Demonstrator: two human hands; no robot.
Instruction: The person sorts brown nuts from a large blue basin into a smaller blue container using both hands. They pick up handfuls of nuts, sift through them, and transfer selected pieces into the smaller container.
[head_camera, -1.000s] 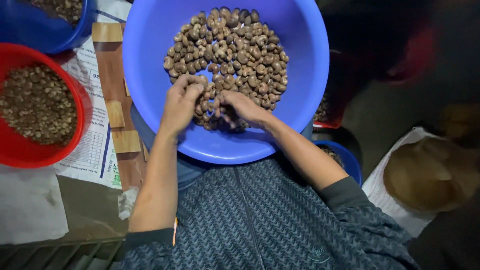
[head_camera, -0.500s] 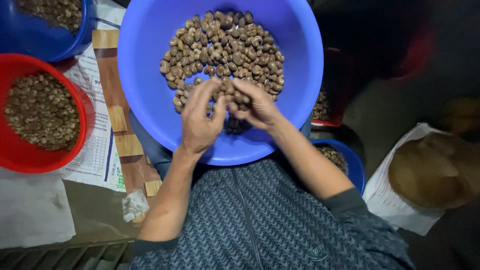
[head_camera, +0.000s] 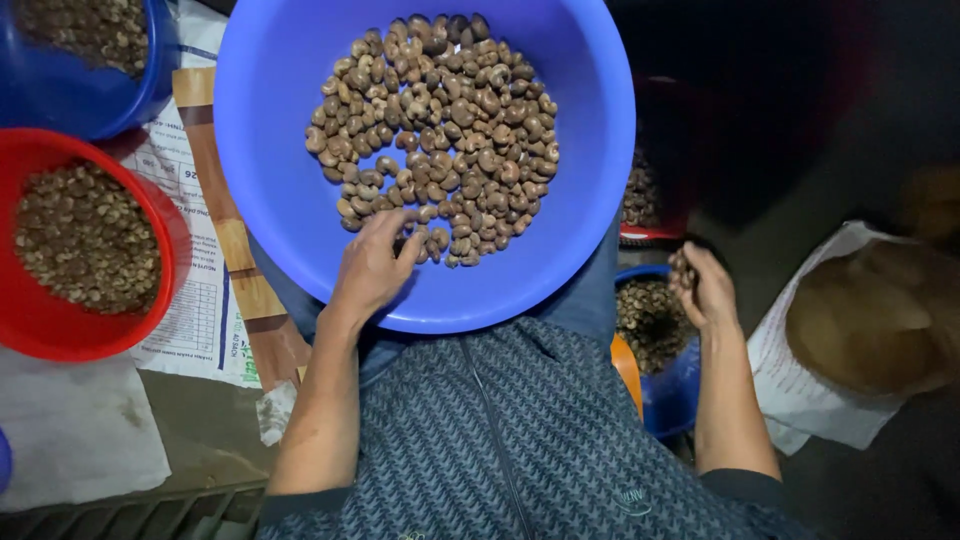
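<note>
A large blue basin (head_camera: 300, 220) rests on my lap and holds a heap of brown nuts (head_camera: 440, 130). My left hand (head_camera: 372, 268) lies inside the basin at its near edge, fingers spread and touching the nearest nuts. My right hand (head_camera: 703, 288) is out to the right of the basin, above a small blue bowl (head_camera: 668, 390) that contains more nuts. Its fingers are closed around several nuts (head_camera: 683, 268).
A red bowl (head_camera: 150, 240) full of nuts sits at the left, with a dark blue tub (head_camera: 150, 70) of nuts behind it. Printed paper (head_camera: 190, 320) and a wooden strip (head_camera: 230, 250) lie under them. A brown mound on white paper (head_camera: 870, 320) is at the right.
Both hands were together picking in the basin. My right hand has left the basin and swung right, over the small blue bowl, carrying nuts. My left hand stays in the basin.
</note>
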